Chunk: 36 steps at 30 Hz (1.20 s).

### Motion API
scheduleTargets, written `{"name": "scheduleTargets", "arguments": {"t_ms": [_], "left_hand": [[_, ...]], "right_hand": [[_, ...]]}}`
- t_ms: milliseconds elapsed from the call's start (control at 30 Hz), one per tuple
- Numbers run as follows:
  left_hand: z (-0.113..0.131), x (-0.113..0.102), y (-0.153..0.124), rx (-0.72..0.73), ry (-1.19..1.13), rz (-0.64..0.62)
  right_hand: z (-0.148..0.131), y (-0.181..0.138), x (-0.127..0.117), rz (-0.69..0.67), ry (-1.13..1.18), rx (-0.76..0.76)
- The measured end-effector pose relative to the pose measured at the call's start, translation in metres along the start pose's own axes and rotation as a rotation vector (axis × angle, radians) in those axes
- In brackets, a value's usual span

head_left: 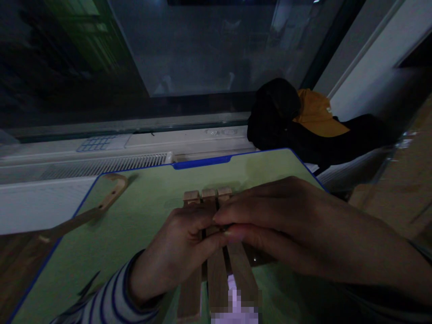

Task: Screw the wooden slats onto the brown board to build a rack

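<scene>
Three wooden slats [218, 288] lie side by side, running away from me across the green tabletop [148, 202]. My left hand [175, 256] curls over them from the left, its thumb lying across the middle slat. From the right, my right hand [286, 220] reaches over the slats with thumb and fingers drawn together. The fingertips of both hands meet above the middle and right slats. Whatever small thing may be between them is hidden. A darker wooden crosspiece [258, 255] shows partly under the right hand.
A curved wooden piece [111, 195] with holes lies at the table's left edge. Beyond the table are a radiator [111, 166] and a window [202, 54]. Dark cloth and an orange cap [317, 112] sit at the back right. A pixelated pale patch covers the bottom middle.
</scene>
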<state>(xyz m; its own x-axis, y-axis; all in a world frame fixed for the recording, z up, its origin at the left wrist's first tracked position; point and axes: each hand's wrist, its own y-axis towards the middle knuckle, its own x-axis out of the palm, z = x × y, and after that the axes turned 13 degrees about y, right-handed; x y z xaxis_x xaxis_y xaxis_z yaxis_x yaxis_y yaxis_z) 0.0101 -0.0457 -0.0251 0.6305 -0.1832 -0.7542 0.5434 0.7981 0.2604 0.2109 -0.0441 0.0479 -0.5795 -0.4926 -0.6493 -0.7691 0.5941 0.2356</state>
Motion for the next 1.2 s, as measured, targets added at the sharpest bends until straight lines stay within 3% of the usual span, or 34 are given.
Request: {"name": "scheduleTargets", "arguments": {"t_ms": [667, 900, 1067, 1200], "left_hand": [[-0.001, -0.001, 0.003, 0.089, -0.126, -0.094], [0.002, -0.001, 0.005, -0.015, -0.059, -0.101], [0.007, -0.01, 0.006, -0.078, -0.147, -0.173], [0.014, -0.027, 0.003, -0.107, -0.104, -0.023]], "right_hand": [[-0.004, -0.001, 0.004, -0.007, -0.075, 0.105], [0.004, -0.001, 0.003, 0.02, -0.1, 0.056], [0.004, -0.006, -0.003, 0.053, -0.187, 0.004], [0.0, -0.014, -0.018, 0.145, -0.199, 0.01]]}}
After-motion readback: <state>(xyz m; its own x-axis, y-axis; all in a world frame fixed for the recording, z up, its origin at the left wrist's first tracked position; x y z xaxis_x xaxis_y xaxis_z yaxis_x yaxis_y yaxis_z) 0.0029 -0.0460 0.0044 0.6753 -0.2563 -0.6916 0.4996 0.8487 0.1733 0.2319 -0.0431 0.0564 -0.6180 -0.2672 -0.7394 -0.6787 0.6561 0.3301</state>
